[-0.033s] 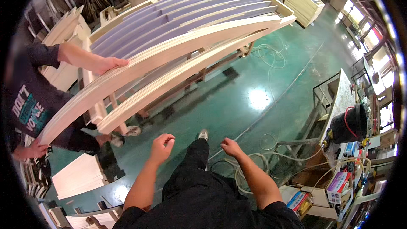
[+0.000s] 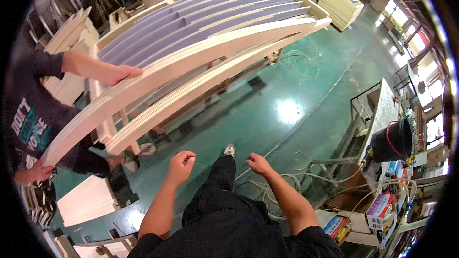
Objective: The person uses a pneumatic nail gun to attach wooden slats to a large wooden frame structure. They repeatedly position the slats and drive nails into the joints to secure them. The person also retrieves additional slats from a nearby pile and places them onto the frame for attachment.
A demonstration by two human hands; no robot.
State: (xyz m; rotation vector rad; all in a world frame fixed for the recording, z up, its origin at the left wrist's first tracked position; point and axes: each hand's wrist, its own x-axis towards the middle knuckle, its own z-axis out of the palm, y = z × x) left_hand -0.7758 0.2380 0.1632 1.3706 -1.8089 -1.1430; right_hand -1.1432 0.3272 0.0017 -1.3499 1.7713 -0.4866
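Note:
My left hand [image 2: 180, 166] hangs over the floor with its fingers loosely curled and nothing in it. My right hand [image 2: 259, 164], also curled and holding nothing I can see, is in front of my right leg. Neither hand touches anything. Ahead and to the left, a co-worker's two hands hold a long curved pale wooden board [image 2: 158, 74]. One hand [image 2: 125, 73] grips its upper edge and the other its near end. Another long pale board [image 2: 201, 91] lies lower, beside a large wooden frame [image 2: 112, 38] with several parallel slats.
Hoses [image 2: 267, 186] coil over the green floor [image 2: 258, 119] near my right side. A workbench [image 2: 382, 107] and a black bucket [image 2: 392, 141] stand on the right, with boxes [image 2: 381, 205] below. Pale panels [image 2: 88, 200] lie at left; a stacked pile [image 2: 340, 5] stands far ahead.
The whole scene has shifted slightly leftward in view. Both my hands keep the same curled pose, and the co-worker still holds the curved board.

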